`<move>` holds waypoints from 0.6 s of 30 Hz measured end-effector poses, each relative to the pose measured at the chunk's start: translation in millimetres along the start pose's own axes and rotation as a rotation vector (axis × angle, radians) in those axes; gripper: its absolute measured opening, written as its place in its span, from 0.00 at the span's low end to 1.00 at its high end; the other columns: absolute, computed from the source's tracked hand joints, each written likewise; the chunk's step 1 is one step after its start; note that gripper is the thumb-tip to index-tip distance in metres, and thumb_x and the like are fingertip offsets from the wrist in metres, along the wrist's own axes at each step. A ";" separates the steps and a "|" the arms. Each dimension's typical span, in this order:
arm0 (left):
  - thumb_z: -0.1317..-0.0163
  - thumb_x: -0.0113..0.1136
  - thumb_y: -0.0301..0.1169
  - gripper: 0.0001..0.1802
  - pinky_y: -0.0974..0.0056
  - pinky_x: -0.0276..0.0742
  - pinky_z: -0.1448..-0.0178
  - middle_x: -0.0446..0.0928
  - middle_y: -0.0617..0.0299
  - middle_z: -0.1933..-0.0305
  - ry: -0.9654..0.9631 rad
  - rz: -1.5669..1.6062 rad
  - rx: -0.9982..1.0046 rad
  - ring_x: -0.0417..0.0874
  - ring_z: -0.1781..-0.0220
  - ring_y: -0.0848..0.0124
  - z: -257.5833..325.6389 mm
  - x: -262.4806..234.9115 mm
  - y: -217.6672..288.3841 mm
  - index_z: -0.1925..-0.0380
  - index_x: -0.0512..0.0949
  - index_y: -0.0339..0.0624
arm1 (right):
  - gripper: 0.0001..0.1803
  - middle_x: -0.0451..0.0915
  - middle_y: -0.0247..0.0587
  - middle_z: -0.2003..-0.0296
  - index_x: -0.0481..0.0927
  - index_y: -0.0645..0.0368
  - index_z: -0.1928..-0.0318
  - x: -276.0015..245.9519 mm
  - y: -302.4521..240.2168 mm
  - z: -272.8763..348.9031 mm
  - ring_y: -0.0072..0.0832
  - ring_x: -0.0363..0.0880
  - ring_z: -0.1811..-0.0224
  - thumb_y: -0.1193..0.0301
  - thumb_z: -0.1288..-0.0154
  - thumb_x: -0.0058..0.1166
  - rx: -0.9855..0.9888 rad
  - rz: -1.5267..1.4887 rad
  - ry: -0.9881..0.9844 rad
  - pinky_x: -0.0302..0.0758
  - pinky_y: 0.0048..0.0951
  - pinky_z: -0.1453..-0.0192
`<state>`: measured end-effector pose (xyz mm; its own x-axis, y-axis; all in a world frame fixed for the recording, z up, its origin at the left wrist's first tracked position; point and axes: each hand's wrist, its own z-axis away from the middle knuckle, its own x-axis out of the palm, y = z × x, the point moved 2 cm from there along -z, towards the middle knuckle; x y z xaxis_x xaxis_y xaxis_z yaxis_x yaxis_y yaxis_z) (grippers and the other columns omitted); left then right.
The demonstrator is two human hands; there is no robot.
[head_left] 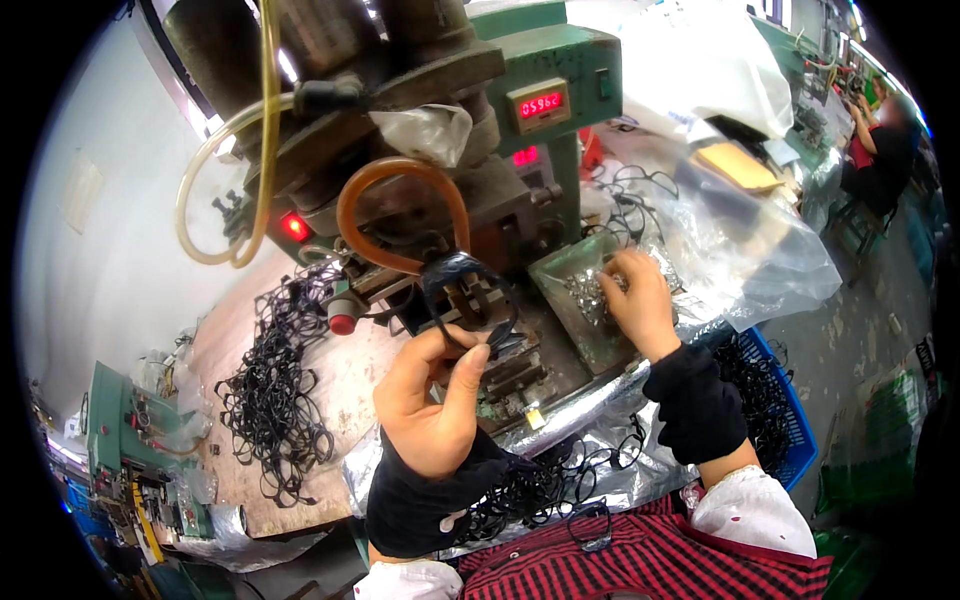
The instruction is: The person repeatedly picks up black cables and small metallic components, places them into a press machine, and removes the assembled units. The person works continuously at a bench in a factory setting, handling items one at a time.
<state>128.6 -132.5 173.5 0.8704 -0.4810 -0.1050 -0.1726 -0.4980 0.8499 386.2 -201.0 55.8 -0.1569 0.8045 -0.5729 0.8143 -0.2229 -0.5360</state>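
Busy bench (355, 375): L hand (432, 405) pinching a blk loop (455, 267), R hand (640, 300) at the tray (560, 292).
We're holding the loop before the green press (555, 65); our R fingers are touching sm. metal bits (588, 299) (can't tell if gripping any). A blk tangle (275, 385) is covering worn wood at L; a blue basket (802, 432) is sitting at R, w/ a co-worker (882, 155) sitting farther back over grey floor (850, 325).

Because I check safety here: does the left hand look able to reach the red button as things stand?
Probably yes: the red button is near the left hand, and nothing visible blocks the way, though that hand is busy holding a black frame.
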 end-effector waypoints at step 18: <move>0.33 0.55 0.26 0.11 0.63 0.77 0.46 0.80 0.51 0.54 0.484 -0.242 0.008 0.82 0.54 0.62 -5.6 -86.3 -121.9 0.53 0.75 0.34 | 0.04 0.76 0.45 0.71 0.77 0.58 0.69 4.1 -12.1 18.5 0.46 0.75 0.64 0.74 0.42 0.59 0.022 0.091 0.032 0.71 0.42 0.61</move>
<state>77.2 -26.2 81.8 0.9984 0.0347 -0.0453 0.0570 -0.5594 0.8270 365.4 -205.2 48.4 -0.0646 0.7974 -0.6000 0.8120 -0.3075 -0.4961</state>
